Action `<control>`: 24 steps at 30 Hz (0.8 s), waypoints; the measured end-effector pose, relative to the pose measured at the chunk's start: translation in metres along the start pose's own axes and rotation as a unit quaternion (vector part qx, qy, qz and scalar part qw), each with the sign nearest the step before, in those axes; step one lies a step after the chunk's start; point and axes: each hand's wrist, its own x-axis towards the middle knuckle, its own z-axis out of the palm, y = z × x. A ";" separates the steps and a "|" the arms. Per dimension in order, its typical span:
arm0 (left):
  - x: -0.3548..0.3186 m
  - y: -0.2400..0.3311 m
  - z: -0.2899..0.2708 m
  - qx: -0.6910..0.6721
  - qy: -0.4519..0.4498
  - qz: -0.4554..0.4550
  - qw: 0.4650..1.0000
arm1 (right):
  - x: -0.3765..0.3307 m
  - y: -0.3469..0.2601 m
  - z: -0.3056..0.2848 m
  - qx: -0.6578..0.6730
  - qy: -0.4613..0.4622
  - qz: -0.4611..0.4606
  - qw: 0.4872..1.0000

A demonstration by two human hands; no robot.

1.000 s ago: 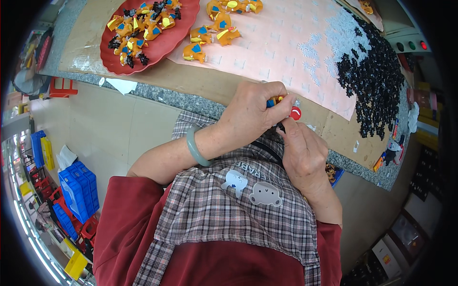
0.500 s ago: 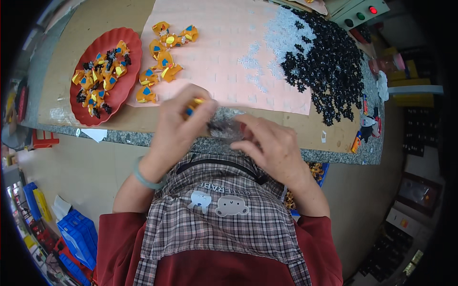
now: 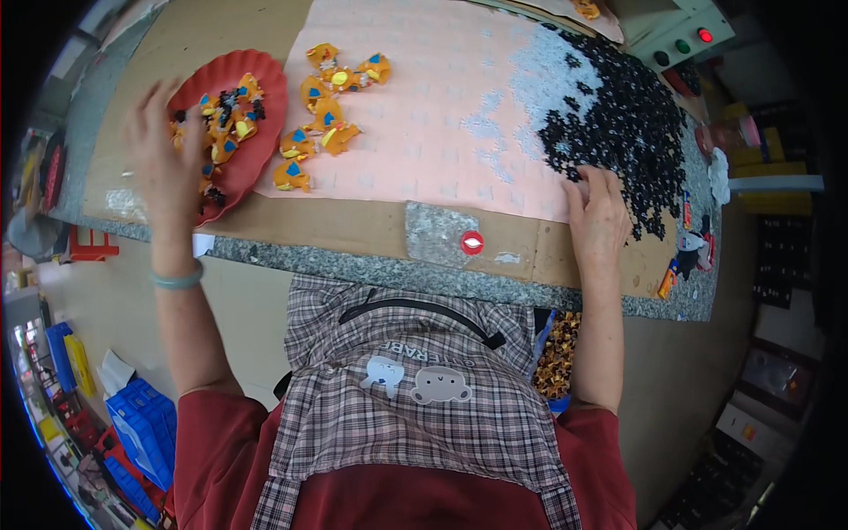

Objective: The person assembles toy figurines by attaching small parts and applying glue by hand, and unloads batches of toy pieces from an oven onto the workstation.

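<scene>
My left hand (image 3: 168, 155) is over the left rim of the red scalloped plate (image 3: 269, 124), its fingers stretched apart and blurred; I see nothing in it. On the plate lie several small orange figures (image 3: 225, 148) with blue and yellow parts, mixed with black pieces. My right hand (image 3: 601, 216) is at the lower left edge of a pile of small black star-like pieces (image 3: 627, 124). Its thumb and fingertips are bent close together there; what they pinch is too small to make out. More orange figures (image 3: 327, 113) lie on the pink sheet (image 3: 424, 115) beside the plate.
Translucent whitish pieces (image 3: 543, 75) adjoin the black pile. A red round piece (image 3: 473, 243) sits on a grey speckled patch (image 3: 433, 231) near the table's front edge. At the far right stands a box with coloured lights (image 3: 685, 40). A blue container (image 3: 556, 362) of brownish pieces is below the table.
My hands were together above the grey patch, the left one with an orange figure. They have parted: the left has moved to the plate, the right to the black pile.
</scene>
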 end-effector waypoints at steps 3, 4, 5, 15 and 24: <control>-0.006 0.051 0.007 -0.111 -0.055 0.029 0.992 | -0.005 0.014 0.005 0.020 -0.010 -0.010 1.000; -0.008 0.064 0.013 -0.122 -0.072 0.062 0.988 | -0.005 0.020 0.004 0.019 -0.014 -0.012 1.000; -0.010 0.073 0.015 -0.119 -0.073 0.060 0.988 | -0.003 0.021 0.005 0.021 -0.015 -0.015 1.000; -0.022 0.097 0.043 -0.160 -0.224 0.138 0.951 | -0.005 0.010 -0.014 0.109 -0.054 -0.006 0.993; -0.023 0.117 0.022 -0.311 -0.221 0.049 0.923 | -0.007 0.007 -0.021 0.107 -0.139 0.061 0.983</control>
